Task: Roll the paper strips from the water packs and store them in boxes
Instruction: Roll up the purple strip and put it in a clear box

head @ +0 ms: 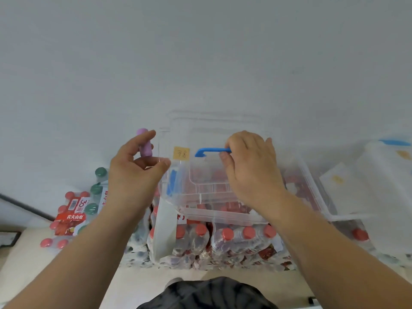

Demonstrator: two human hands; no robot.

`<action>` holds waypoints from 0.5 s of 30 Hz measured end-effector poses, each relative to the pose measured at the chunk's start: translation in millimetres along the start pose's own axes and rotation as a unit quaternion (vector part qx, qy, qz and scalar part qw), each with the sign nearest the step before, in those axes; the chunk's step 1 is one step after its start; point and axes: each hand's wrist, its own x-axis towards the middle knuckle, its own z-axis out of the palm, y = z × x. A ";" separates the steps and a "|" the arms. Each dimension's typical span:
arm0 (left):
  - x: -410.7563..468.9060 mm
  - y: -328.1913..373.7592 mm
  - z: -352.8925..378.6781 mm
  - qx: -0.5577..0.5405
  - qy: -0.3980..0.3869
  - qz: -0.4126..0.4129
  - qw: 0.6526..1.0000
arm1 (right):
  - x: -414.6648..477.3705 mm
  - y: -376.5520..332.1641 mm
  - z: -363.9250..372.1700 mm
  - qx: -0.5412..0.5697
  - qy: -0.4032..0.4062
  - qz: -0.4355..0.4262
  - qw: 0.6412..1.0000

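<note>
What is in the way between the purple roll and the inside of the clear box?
The box's clear lid. The right hand grips its blue handle, and the lid sits over the clear box, just beside the purple roll in the left hand. Whether it is lifting cannot be told.

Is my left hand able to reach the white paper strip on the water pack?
Probably yes: the white paper strip lies uncovered just below the left hand, though its fingers hold a purple roll.

A storeroom-like corner: shrink-wrapped water packs (225, 244) stacked on the pale floor (20, 262) from 6 to 8 o'clock, clear lidded boxes (223, 216) atop them toward 3 o'clock, bare white wall (200, 52) behind.
</note>
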 end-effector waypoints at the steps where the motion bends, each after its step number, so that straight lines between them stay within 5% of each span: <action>1: -2.6 -0.9 -6.6 0.002 0.016 -0.006 1.000 | 1.9 -2.3 4.5 0.019 0.018 -0.024 0.999; 8: -31.2 -14.4 -65.2 0.004 0.160 -0.025 0.987 | 16.5 -45.9 33.9 0.086 0.018 -0.166 0.982; 15: -27.2 -56.9 -143.4 0.049 0.206 -0.043 0.976 | 25.2 -125.2 68.7 0.089 -0.043 -0.195 0.976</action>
